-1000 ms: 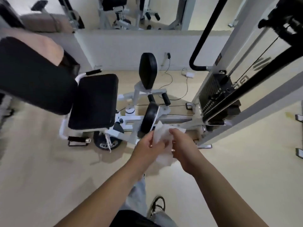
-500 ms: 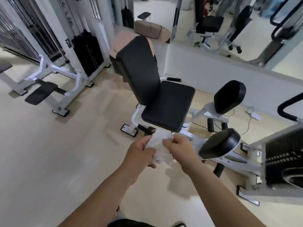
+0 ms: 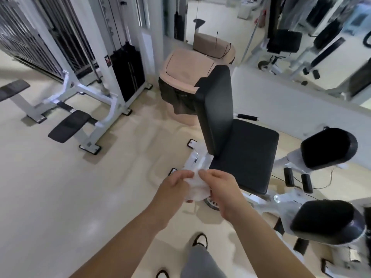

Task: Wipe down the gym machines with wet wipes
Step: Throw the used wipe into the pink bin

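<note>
Right now you have the wipe (image 3: 195, 187) bunched up in front of you, held from both sides. Your left hand (image 3: 172, 187) curls its fingers round the near left part of it, and your right hand (image 3: 220, 189) pinches the top edge from the other side, so neither hand is free. You may be opening the wipe out or folding it to a fresh face. I can't tell which, since it shows as a blurred white lump against the white frame behind it.

The wipe touches no machine. The seat (image 3: 245, 155) lies just beyond your right hand, with the upright backrest (image 3: 216, 109) rising past your fingertips. The two round pads (image 3: 327, 147) sit off to the right of that hand. The weight-stack machine (image 3: 128, 73) stands well apart, far beyond and to the left of your left hand.

As for progress, I'd judge you are between wipes and getting the wipe ready. Nothing on the seat, backrest or pads shows a wet streak, so count all of this machine as left to do: seat first, since it is nearest, then backrest, pads and grips. Whether the weight-stack machine has had its turn cannot be read from here.
</note>
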Tool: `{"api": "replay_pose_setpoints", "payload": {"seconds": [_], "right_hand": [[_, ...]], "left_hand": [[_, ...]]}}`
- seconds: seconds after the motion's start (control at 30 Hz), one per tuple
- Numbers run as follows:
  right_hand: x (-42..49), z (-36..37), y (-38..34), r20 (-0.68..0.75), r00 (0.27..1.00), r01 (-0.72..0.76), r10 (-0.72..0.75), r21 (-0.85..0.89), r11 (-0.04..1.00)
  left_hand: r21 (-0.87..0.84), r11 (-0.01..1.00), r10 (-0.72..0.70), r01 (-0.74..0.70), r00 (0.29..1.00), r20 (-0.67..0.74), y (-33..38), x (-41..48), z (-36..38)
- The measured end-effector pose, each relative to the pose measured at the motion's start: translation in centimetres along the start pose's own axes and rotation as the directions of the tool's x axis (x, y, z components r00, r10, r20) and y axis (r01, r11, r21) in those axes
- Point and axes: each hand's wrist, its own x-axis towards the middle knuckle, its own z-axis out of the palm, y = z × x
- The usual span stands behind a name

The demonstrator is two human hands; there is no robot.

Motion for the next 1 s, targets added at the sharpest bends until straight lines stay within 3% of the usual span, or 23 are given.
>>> {"api": "replay_pose_setpoints", "payload": {"seconds": [0.17,0.3,0.47,0.6,0.77,1.0], "right_hand": [[8.9,2.8,-4.4,-0.041,0.999,0.018,-0.019,-0.031,0.999],[15.6,7.1,-9.3,0.103,0.995,-0.013,0.015,-0.026,1.000],[23.2,12.3,-15.0,0.209,0.974,-0.091,0.089,-0.001,0.996],[29.3,15.4,-18.5,0.215,0.963,-0.175,0.160,0.054,0.983],[38.3,19.1,-22.8,0.073,0.983,-0.180,0.169,0.184,0.966],[47.1,22.9,-28.6,-0.027,0.964,-0.227,0.265,0.435,0.871]], "left_hand": [[0.094,0.994,0.069,-0.059,0.992,-0.105,4.5,8.4,-2.8],[0.139,0.988,0.116,-0.072,0.932,-0.344,9.0,14.8,-6.9],[0.151,0.987,0.111,-0.052,0.905,-0.412,14.5,21.4,-12.5],[0.118,0.990,0.116,-0.083,0.946,-0.304,18.0,27.5,-15.7],[0.043,0.993,0.117,-0.113,0.984,-0.136,23.3,37.5,-20.1],[0.258,0.940,0.196,-0.225,0.972,0.133,31.3,49.0,-24.1]]}}
